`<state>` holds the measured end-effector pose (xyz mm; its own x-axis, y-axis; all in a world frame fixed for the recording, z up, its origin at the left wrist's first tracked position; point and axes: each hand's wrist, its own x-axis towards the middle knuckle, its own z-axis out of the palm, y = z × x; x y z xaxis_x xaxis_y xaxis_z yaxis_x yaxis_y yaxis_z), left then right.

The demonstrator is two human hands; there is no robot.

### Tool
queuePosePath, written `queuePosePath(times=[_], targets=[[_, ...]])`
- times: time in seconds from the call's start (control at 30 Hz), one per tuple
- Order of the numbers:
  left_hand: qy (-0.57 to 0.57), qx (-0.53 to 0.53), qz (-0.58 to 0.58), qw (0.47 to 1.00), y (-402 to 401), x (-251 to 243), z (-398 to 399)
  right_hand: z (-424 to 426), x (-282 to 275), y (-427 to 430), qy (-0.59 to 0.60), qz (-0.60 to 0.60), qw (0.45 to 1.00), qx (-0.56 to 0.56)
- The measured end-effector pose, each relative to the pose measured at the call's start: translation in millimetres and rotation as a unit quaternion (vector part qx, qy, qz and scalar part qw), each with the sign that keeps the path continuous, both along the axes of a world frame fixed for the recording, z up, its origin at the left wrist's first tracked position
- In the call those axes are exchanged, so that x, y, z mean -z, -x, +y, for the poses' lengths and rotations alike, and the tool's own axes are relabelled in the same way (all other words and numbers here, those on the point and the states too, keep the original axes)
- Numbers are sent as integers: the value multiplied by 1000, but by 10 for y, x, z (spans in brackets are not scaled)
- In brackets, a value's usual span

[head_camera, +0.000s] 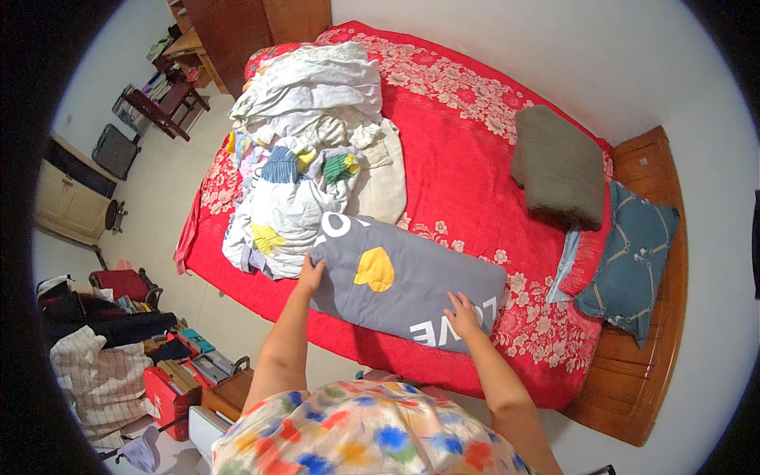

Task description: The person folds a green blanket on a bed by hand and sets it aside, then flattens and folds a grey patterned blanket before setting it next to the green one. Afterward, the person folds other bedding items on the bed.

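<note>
A folded grey quilt (421, 261) with a yellow heart and white lettering lies across the near side of the bed. At its left end, my left hand (310, 276) grips the edge, some fingers hidden from view. My right hand (464, 317) rests on top near the right end, fingers spread over the fabric. Touching the quilt's far left corner is a heap of rumpled white bedding (291, 205) with yellow, blue and green patches. Beneath everything spreads a red floral bedsheet (451, 160).
A folded olive-brown blanket (561, 172) and a blue patterned pillow (632, 255) lie by the wooden headboard (638, 368). Behind the bed is a white wall (504, 53). Boxes, including a red case (169, 398), and clothes (98, 374) crowd the floor at lower left.
</note>
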<state>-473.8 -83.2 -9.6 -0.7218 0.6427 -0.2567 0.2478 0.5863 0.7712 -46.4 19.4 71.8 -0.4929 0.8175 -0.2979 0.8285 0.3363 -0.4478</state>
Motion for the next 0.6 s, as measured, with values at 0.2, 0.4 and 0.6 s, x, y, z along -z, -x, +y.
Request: queuePosePath(times=[0.2, 0.4, 0.6], targets=[[-24, 74, -11, 997, -244, -422, 496, 140, 78, -59, 6, -74, 997, 26], [256, -5, 39, 966, -318, -388, 615, 278, 159, -82, -9, -129, 988, 80], [80, 107, 248, 960, -690, -437, 455, 512, 245, -44, -5, -151, 981, 118]])
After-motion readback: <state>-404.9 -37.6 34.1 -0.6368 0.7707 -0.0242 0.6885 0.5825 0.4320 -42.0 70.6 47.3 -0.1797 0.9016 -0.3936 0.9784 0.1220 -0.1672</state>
